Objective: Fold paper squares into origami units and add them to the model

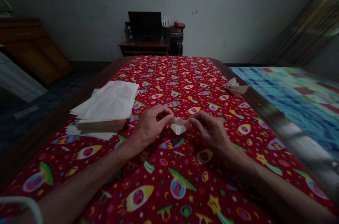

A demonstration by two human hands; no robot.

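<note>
A small folded piece of white paper [179,125] is held just above the red patterned cloth [169,181]. My left hand [148,127] pinches its left side with curled fingers. My right hand [212,130] pinches its right side. The two hands sit close together at the middle of the cloth. A stack of white paper sheets [108,107] lies to the left of my left hand.
A finished folded paper shape [236,87] rests near the right edge of the cloth. A bed with a blue checked cover [291,90] stands to the right. A low wooden stand with a dark screen [145,26] is against the far wall.
</note>
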